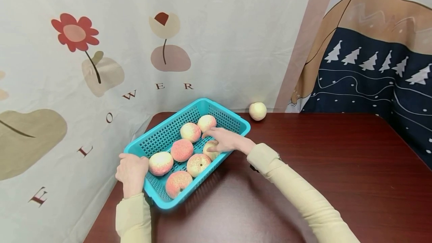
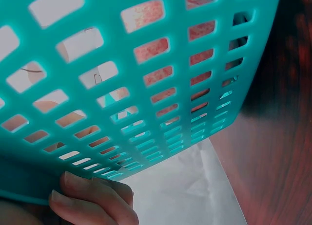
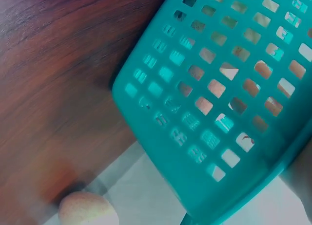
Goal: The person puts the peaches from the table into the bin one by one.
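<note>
A turquoise mesh basket (image 1: 199, 105) stands slantwise on the table, with several pink-and-cream peaches inside. My left hand (image 1: 132, 171) grips its left end; in the left wrist view, curled fingers (image 2: 95, 200) show under the rim. Over the basket's right long side reaches my right hand (image 1: 222, 138), fingers spread and gently bent. Its thumb lies over a pale peach (image 1: 208, 154), partly hidden by the hand, while the other fingers extend near the far peach (image 1: 207, 122). In the right wrist view the basket wall hides that hand's fingers.
One pale peach (image 1: 258, 111) sits outside the basket at the table's back edge, close to the curtain. The dark red wooden table (image 1: 324, 153) extends to the right. A printed white curtain (image 1: 233, 40) hangs behind and along the left.
</note>
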A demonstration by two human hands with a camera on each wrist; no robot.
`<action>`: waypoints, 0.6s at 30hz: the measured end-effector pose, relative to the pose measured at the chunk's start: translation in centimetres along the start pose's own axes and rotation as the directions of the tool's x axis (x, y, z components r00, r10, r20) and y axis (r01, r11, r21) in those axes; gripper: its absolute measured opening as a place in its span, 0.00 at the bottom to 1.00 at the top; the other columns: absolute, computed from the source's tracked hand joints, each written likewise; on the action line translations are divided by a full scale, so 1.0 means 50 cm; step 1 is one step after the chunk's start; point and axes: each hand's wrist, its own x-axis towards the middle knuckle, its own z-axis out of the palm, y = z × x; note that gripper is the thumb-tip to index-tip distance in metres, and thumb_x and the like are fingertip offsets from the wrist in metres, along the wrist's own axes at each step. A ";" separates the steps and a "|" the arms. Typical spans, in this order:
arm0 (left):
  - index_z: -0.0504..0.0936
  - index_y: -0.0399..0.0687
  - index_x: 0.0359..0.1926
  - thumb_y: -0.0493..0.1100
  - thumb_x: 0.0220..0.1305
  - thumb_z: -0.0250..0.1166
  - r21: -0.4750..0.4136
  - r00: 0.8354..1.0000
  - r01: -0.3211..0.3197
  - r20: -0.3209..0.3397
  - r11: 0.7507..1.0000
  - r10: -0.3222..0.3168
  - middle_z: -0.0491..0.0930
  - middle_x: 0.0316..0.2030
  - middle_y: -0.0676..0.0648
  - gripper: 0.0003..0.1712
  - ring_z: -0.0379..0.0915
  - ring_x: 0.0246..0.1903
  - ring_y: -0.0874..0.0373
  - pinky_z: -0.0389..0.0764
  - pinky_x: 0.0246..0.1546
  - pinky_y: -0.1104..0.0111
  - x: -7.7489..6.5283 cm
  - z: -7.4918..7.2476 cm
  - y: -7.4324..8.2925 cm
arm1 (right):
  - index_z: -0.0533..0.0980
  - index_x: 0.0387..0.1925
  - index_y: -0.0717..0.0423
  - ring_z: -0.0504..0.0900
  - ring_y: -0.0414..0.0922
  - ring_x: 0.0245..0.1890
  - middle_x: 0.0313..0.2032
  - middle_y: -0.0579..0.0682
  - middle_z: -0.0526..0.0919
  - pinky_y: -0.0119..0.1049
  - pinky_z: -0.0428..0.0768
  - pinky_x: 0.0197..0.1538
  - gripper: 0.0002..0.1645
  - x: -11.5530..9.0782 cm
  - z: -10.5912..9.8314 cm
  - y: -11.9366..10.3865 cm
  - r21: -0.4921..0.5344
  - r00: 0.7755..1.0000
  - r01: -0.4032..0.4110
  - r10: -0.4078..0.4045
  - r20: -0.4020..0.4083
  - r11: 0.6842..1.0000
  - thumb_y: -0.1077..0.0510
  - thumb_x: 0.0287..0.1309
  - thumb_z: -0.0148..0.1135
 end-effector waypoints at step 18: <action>0.57 0.21 0.51 0.44 0.58 0.45 -0.002 1.000 -0.001 0.001 1.000 0.001 0.70 0.36 0.26 0.29 0.71 0.36 0.31 0.70 0.30 0.50 0.002 0.002 0.000 | 0.71 0.57 0.58 0.73 0.57 0.57 0.57 0.58 0.73 0.52 0.73 0.57 0.23 -0.096 -0.135 0.201 0.153 0.822 -0.164 0.221 -0.525 0.975 0.53 0.63 0.55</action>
